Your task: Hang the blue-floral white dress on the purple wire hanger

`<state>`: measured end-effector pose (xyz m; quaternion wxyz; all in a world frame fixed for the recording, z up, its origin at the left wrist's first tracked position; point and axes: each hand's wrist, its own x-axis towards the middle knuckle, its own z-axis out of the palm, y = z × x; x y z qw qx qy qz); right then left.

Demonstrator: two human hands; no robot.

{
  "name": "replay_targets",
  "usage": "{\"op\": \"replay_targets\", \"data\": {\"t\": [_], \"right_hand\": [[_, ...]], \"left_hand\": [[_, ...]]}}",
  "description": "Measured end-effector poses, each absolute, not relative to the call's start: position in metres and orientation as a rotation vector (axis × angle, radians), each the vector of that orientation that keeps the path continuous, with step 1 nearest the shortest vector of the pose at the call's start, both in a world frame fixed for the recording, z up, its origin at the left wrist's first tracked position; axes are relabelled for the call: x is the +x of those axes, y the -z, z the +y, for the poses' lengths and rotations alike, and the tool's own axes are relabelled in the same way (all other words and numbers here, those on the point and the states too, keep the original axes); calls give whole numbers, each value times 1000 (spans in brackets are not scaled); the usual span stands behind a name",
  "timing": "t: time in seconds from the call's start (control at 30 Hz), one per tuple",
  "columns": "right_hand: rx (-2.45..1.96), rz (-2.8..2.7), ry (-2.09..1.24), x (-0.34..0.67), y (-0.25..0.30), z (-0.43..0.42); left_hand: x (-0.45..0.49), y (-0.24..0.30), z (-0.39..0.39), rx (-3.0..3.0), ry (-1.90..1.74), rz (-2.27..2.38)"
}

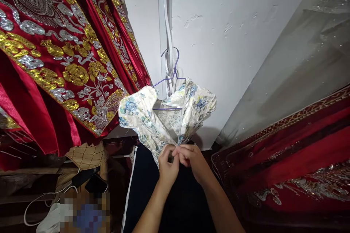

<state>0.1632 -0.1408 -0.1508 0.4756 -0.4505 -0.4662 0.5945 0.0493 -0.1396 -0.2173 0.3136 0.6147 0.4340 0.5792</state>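
A cream garment with blue and yellow flowers (142,113) hangs on a purple wire hanger (175,71) against the white wall (224,43). My left hand (167,165) and my right hand (193,160) meet just below the garment's open back seam. The fingers of both hands pinch the fabric where the two edges of the opening come together. What sits between the fingertips is too small to make out.
Red satin garments with gold and silver embroidery (54,62) hang at the left. More red embroidered cloth (295,164) and a pale sequinned fabric (300,54) fill the right. A dark garment with a white stripe (142,196) hangs below. Phones and a white cable (90,184) lie lower left.
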Motion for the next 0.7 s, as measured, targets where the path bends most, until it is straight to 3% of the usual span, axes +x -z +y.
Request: {"op": "replay_targets", "data": {"t": [0.27, 0.37, 0.47, 0.57, 0.7], "right_hand": [[-784, -1085, -1232, 177, 31, -57], [-707, -1123, -1203, 167, 15, -51], [-742, -1167, -1169, 154, 24, -61], [-755, -1227, -1112, 149, 28, -74], [-726, -1282, -1056, 150, 24, -74]], "left_hand": [[25, 228, -125, 1777, -1331, 1109], [8, 219, -113, 1851, -1277, 1145], [-2, 178, -98, 1862, -1332, 1117], [-1, 112, -79, 1859, -1642, 984], [12, 34, -56, 2206, -1793, 887]]}}
